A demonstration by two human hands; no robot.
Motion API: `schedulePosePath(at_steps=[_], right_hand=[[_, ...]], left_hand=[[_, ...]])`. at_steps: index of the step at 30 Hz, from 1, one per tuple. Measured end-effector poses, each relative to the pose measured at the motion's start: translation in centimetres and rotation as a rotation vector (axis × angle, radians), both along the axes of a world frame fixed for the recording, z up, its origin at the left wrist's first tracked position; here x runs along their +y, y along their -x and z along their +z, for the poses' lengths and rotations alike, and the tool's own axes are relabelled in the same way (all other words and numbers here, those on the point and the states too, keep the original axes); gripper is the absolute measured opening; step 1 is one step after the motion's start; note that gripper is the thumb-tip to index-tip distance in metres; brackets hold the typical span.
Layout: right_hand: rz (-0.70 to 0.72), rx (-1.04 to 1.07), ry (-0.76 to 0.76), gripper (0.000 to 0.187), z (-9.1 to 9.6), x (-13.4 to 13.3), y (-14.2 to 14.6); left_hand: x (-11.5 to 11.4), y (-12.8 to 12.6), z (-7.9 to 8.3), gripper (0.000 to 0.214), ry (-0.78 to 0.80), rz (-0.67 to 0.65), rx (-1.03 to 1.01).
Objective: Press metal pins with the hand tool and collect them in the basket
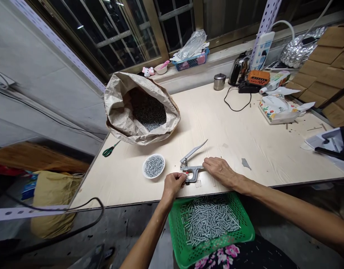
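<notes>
A small metal hand press (191, 168) with a long raised lever stands near the front edge of the pale wooden table (245, 149). My left hand (174, 184) is pinched at the tool's jaw, its fingertips closed on a tiny piece too small to name. My right hand (219, 170) rests on the base of the press, fingers curled over it. A white bowl (153, 166) of small metal parts sits just left of the tool. A green basket (209, 224) with several silvery spring-like pieces lies on my lap below the table edge.
A big paper sack (141, 108) of metal parts stands at the back left, green scissors (110, 150) beside it. A kettle (239, 69), a tin (219, 81), a tissue pack (275, 109) and cardboard (326, 67) fill the back right. A black cable (76, 209) hangs at the left.
</notes>
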State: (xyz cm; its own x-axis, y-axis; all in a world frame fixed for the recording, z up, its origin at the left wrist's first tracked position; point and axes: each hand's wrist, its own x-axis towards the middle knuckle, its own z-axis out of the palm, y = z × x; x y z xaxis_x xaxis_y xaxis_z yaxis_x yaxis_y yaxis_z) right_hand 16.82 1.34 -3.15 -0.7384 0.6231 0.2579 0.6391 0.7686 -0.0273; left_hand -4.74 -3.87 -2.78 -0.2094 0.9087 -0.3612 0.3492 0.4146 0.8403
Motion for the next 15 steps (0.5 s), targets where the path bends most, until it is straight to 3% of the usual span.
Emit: schedulePosePath(at_steps=[4, 10, 13, 15], right_hand=[[0.008, 0.0, 0.062, 0.024, -0.5, 0.1, -0.1], [0.03, 0.025, 0.115, 0.023, -1.0, -0.2, -0.2], [0.033, 0.031, 0.119, 0.023, -1.2, -0.4, -0.1], [0.026, 0.032, 0.12, 0.023, -1.3, -0.6, -0.1]], left_hand=[[0.4, 0.3, 0.2, 0.035, 0.075, -0.109, -0.008], [0.5, 0.6, 0.9, 0.031, 0.155, -0.279, 0.168], [0.6, 0.3, 1.3, 0.034, 0.279, -0.292, 0.186], [0.6, 0.0, 1.6, 0.032, 0.367, -0.232, 0.156]])
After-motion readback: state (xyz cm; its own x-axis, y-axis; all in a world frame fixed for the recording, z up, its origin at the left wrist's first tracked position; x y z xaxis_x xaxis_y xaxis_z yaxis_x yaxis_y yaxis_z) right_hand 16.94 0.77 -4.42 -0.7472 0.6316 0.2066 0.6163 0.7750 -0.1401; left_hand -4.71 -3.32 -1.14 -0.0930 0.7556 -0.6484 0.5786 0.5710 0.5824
